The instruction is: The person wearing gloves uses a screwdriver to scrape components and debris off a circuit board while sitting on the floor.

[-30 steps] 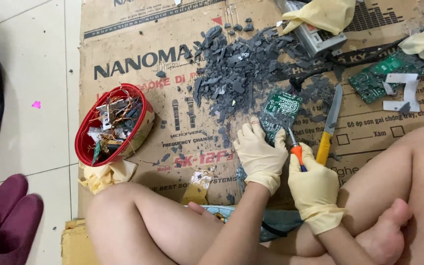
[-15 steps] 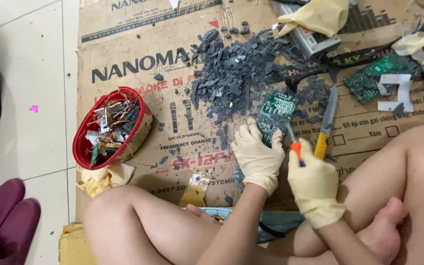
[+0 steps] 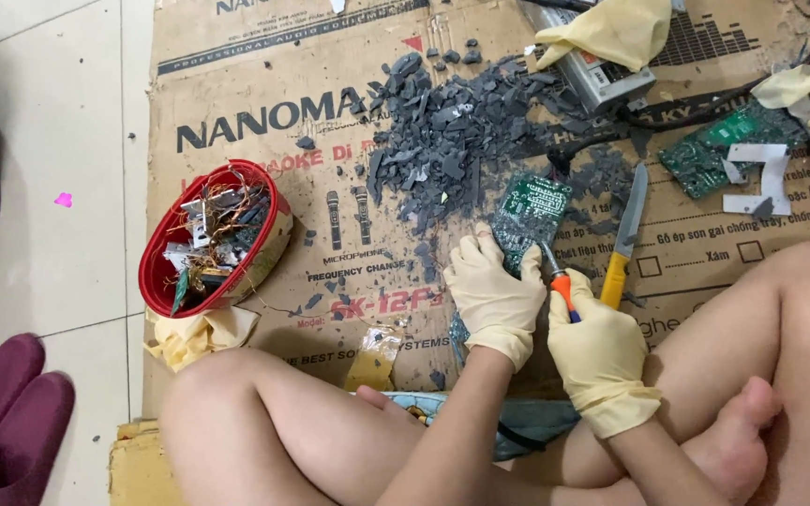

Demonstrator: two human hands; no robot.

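Hands in cream rubber gloves, close together but not touching, low on the printed brown cardboard sheet (image 3: 236,112) spread over the pale tiled floor (image 3: 39,141). Left hand (image 3: 491,300) spread flat, pressing down on the near edge of the green rectangular circuit board (image 3: 532,208). Right hand (image 3: 602,351) clenched around the small orange-handled metal tool (image 3: 562,292), tip angled up against the board's near right corner; too small to tell whether screwdriver or pick. Board lying flat on the cardboard, just in front of the crossed bare legs (image 3: 264,422), touching the fringe of the heap of dark grey broken shards (image 3: 461,141).

To lever cleanly: keep the left palm heavy on the board, fingertips clear of the tool's line. Work the tip low and shallow under the part, twisting rather than stabbing. Push away from the holding hand, never toward it. Probably best in short, small pries, given such thin gloves.

Just right of the tool, a yellow-handled knife (image 3: 622,248), blade pointing away, untouched. Farther right, a second green board (image 3: 724,155) beside pale metal brackets (image 3: 761,178). Off to the left, a red plastic bowl (image 3: 157,272) full of copper wire and metal scraps (image 3: 217,230), well apart from both hands. Spare yellowish gloves (image 3: 611,33) at the far edge.
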